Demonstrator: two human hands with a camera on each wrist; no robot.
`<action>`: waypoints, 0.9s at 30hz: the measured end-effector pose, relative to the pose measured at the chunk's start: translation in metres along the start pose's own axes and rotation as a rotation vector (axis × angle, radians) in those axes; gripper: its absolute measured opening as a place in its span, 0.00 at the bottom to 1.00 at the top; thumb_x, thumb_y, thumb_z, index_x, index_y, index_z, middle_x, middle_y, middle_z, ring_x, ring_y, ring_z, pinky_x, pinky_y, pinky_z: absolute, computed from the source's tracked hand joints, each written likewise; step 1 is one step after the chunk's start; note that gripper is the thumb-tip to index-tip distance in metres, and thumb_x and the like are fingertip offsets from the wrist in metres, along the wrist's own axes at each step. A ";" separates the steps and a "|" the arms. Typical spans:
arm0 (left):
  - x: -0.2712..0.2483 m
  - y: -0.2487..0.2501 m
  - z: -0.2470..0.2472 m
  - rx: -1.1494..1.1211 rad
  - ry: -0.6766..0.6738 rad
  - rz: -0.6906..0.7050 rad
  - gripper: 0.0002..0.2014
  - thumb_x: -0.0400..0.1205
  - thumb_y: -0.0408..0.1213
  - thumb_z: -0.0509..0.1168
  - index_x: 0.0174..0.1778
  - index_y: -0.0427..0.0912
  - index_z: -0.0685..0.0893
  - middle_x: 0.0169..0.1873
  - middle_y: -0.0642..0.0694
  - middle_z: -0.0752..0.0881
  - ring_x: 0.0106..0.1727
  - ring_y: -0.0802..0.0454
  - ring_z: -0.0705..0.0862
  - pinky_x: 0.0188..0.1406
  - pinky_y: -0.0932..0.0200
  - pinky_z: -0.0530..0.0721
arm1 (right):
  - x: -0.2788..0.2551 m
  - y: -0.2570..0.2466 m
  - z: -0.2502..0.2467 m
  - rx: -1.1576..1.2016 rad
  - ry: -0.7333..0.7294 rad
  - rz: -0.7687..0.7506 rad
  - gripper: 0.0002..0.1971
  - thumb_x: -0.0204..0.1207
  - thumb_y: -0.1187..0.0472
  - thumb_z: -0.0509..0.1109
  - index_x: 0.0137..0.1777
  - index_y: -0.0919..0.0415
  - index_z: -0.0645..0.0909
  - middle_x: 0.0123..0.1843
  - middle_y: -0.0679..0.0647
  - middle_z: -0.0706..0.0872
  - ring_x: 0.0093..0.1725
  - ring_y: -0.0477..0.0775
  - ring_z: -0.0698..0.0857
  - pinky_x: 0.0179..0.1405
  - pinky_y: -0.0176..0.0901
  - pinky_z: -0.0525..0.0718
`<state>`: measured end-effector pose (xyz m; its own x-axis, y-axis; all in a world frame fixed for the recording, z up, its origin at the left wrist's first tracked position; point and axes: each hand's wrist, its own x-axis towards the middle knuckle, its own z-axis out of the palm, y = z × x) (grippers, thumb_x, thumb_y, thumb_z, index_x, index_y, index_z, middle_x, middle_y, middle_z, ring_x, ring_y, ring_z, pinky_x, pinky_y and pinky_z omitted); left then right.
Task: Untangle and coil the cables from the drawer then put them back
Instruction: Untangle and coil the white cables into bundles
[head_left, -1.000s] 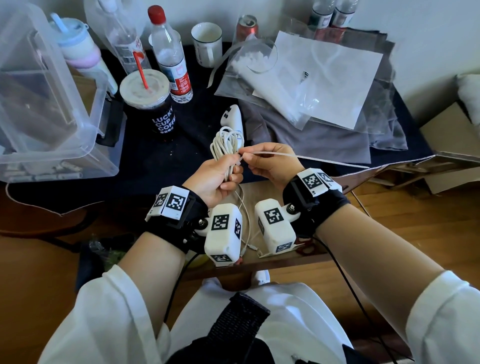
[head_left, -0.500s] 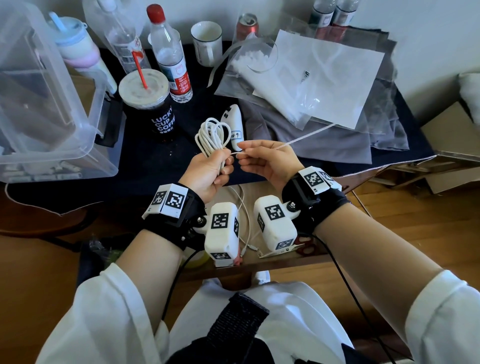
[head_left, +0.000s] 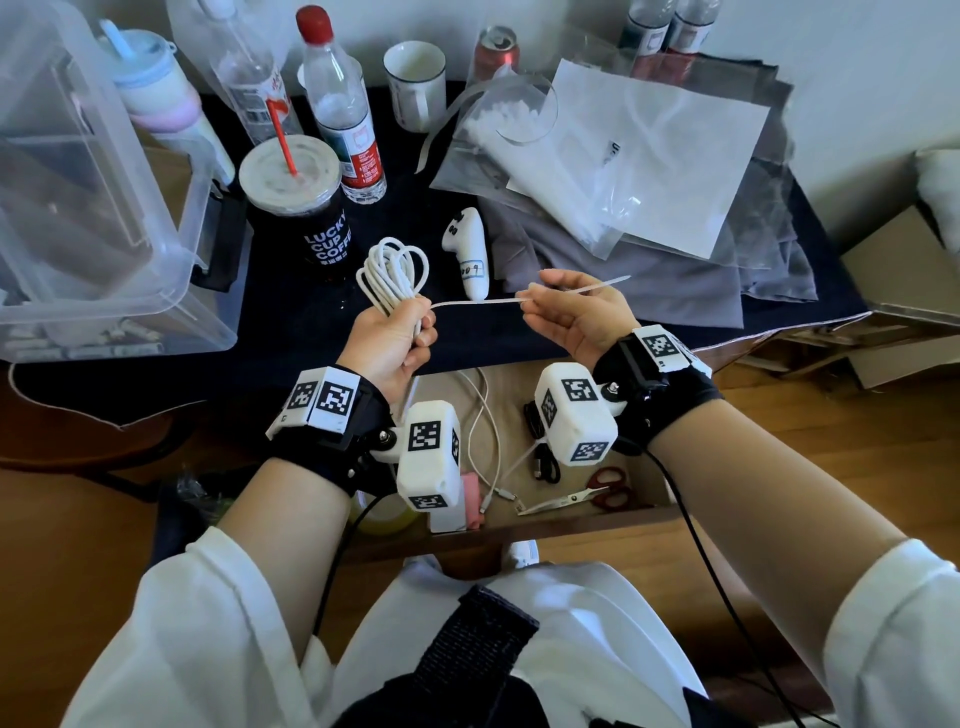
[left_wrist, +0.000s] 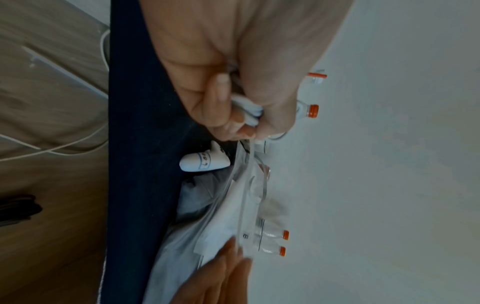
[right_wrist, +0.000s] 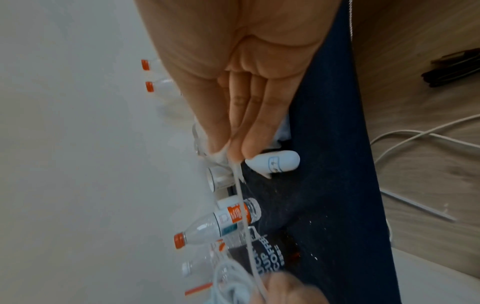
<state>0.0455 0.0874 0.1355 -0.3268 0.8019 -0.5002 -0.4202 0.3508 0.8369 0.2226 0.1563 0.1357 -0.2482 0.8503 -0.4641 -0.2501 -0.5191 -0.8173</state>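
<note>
The left hand (head_left: 387, 345) is gripping a coiled white cable (head_left: 392, 278) at centre frame, its loops standing up above the fist. The right hand (head_left: 574, 317) is pinching a thin white tie (head_left: 478, 302) that is stretching from the left hand across to the right and poking out past the right fingers. Both hands are hovering over the dark counter (head_left: 291, 317). Just behind them, a white controller (head_left: 467, 249) is lying on the counter. A coffee cup (head_left: 301, 208) is standing at upper left beside a clear bin (head_left: 156, 249). Below the hands, an open drawer (head_left: 649, 483) is holding loose cables (head_left: 485, 431) and scissors (head_left: 587, 493).
</note>
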 end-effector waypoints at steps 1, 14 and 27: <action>0.001 0.000 -0.002 -0.010 0.013 -0.011 0.10 0.82 0.28 0.57 0.35 0.41 0.71 0.28 0.49 0.72 0.21 0.61 0.68 0.13 0.70 0.57 | 0.001 0.000 -0.002 -0.001 0.017 -0.014 0.03 0.74 0.70 0.70 0.43 0.62 0.80 0.31 0.53 0.90 0.31 0.45 0.88 0.35 0.35 0.87; 0.006 -0.006 -0.012 -0.034 0.068 -0.115 0.10 0.82 0.29 0.58 0.35 0.42 0.70 0.27 0.49 0.72 0.20 0.61 0.68 0.12 0.71 0.57 | 0.004 0.003 -0.011 -0.239 0.157 -0.137 0.09 0.73 0.62 0.73 0.32 0.61 0.81 0.25 0.48 0.87 0.24 0.41 0.84 0.27 0.32 0.84; 0.006 -0.011 -0.007 -0.029 0.052 -0.189 0.11 0.83 0.30 0.56 0.35 0.42 0.68 0.27 0.49 0.70 0.14 0.62 0.66 0.11 0.71 0.58 | 0.002 0.001 -0.019 -1.291 0.094 -0.267 0.07 0.73 0.47 0.70 0.49 0.44 0.83 0.47 0.38 0.85 0.51 0.40 0.80 0.58 0.44 0.60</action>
<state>0.0423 0.0852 0.1216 -0.2829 0.6966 -0.6593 -0.5021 0.4781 0.7206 0.2399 0.1591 0.1277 -0.2525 0.9428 -0.2178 0.7977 0.0754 -0.5984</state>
